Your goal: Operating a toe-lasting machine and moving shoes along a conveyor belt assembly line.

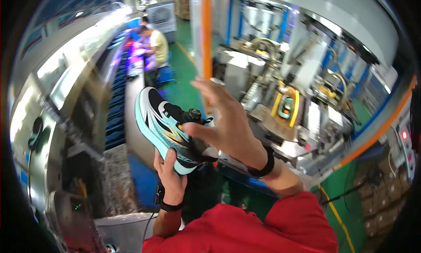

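Note:
A black, white and mint-green sneaker point(163, 129) with orange accents is held up in front of me, its toe pointing to the far left. My left hand point(171, 176) grips it from below near the heel, the thumb along the pale sole. Over the shoe's ankle opening is my right hand point(228, 125), thumb and fingers spread apart. That thumb overlaps the shoe's upper; whether it touches is unclear. A dark round knob-like piece point(193, 114) sits at the tongue. I wear dark bands on both wrists.
A large machine point(263, 99) with metal moulds stands to the right behind an orange post point(206, 33). Another shoe point(286, 107) sits in it. A conveyor line point(116, 104) runs along the left. Farther off, a person in a pale yellow shirt point(158, 46) sits beside it.

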A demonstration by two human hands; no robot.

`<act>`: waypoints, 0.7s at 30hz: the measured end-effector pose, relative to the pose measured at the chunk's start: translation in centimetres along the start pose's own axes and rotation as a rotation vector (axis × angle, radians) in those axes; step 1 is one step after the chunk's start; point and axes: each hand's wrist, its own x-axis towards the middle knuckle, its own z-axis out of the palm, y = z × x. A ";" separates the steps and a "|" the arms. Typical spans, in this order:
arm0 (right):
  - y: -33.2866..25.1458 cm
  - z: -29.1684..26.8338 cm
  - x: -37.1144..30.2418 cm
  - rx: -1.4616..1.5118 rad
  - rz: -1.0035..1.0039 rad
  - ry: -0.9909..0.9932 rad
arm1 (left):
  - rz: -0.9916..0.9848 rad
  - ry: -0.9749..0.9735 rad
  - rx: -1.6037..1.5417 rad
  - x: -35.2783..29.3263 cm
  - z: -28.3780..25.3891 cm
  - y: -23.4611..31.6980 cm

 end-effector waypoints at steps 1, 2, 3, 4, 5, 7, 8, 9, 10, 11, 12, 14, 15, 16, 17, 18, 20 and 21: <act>3.0 -1.9 -2.5 0.184 0.267 -0.064 | -0.082 -0.019 -0.017 0.2 1.6 -2.3; 6.4 -3.0 -6.0 0.396 0.426 -0.054 | -0.133 -0.075 0.000 0.3 3.4 -4.9; 7.3 -4.8 -8.0 0.623 0.578 -0.012 | -0.181 -0.128 0.017 0.4 4.9 -7.7; 9.2 -5.8 -11.0 0.759 0.684 0.108 | -0.247 -0.146 0.239 0.0 6.6 -10.4; 11.2 -7.1 -13.5 0.520 0.613 0.212 | -0.311 -0.216 0.249 -0.5 8.7 -13.0; 14.0 -11.0 -17.2 0.501 0.697 0.376 | -0.307 -0.437 0.446 -1.4 11.7 -17.5; 14.9 -13.2 -18.8 0.504 0.825 0.447 | -0.344 -0.515 0.447 -1.9 13.0 -19.8; 15.7 -15.3 -20.1 0.501 0.952 0.522 | -0.384 -0.597 0.444 -1.9 14.3 -21.6; 16.6 -17.1 -21.7 0.471 0.968 0.607 | -0.509 -0.668 0.454 -1.6 15.9 -22.9; 17.5 -18.6 -23.3 0.438 0.983 0.691 | -0.521 -0.737 0.526 -1.1 16.7 -24.9; 17.7 -20.2 -24.2 0.425 0.955 0.742 | -0.554 -0.727 0.546 -0.3 17.6 -27.5; 18.0 -23.2 -26.3 0.354 0.947 0.866 | -0.595 -0.726 0.557 1.4 19.8 -32.8; 18.5 -24.1 -27.3 0.306 0.965 0.931 | -0.597 -0.727 0.555 2.8 20.7 -35.3; 18.6 -25.2 -28.3 0.189 0.947 0.944 | -0.516 -0.722 0.707 4.2 21.5 -38.5; 18.6 -26.1 -29.0 0.073 0.926 0.955 | -0.429 -0.713 0.857 5.9 21.9 -41.6; 18.4 -27.1 -29.7 0.047 0.885 0.996 | -0.354 -0.681 0.987 7.0 22.6 -44.9; 18.2 -28.6 -31.2 -0.029 0.877 1.034 | -0.277 -0.635 1.243 9.5 23.6 -50.5; 17.3 -29.4 -31.3 -0.060 0.888 1.065 | -0.316 -0.631 1.194 9.6 24.9 -52.1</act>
